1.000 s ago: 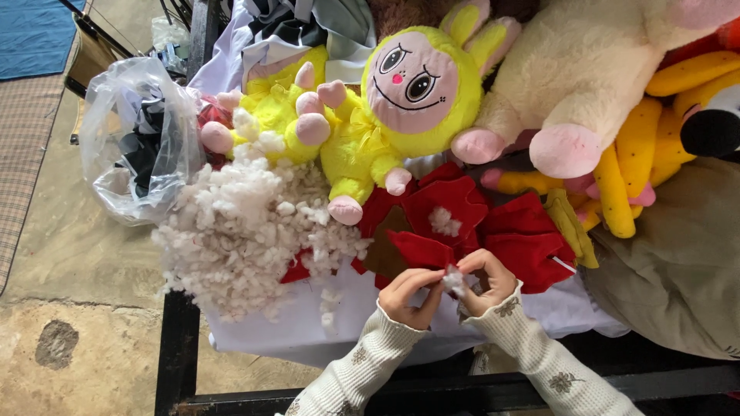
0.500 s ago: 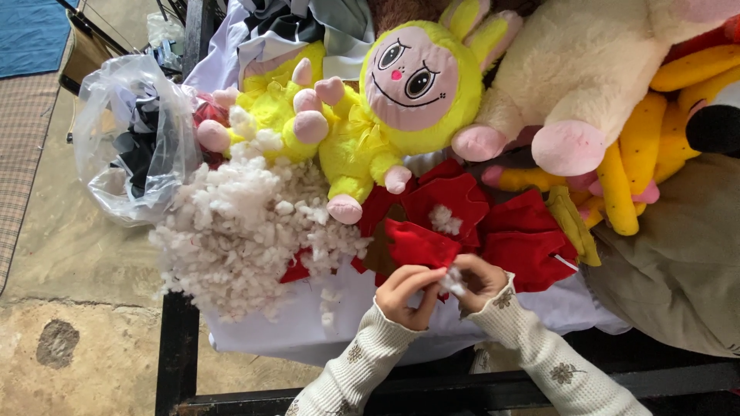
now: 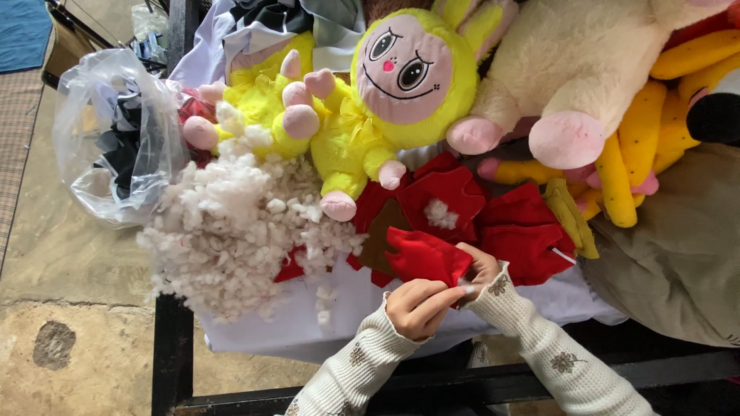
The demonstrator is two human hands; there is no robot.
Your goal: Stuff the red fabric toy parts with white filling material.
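Head view: looking down on a cluttered table (image 3: 173,347) with a dark frame.
Left hand (image 3: 416,306): at the near edge, fingers closed together, pinching the red fabric piece (image 3: 428,258).
Right hand (image 3: 479,270): just beside the left, touching it, fingers curled tight on the same red piece.
Red fabric piece: near the near edge, middle of the table, lying over more red cloth (image 3: 524,231).
Stuffing pile (image 3: 239,223): loose white fluff, left of the hands.
Yellow plush doll (image 3: 385,100): far side, face up.
Clear plastic bag (image 3: 116,139): far left corner.
Doing it well: probably best to keep the opening pinched wide and feed small tufts, pressing each in fully.
Change from half a second ago: white tuft at the fingertips no longer visible; hands clamped closer together on the red piece.
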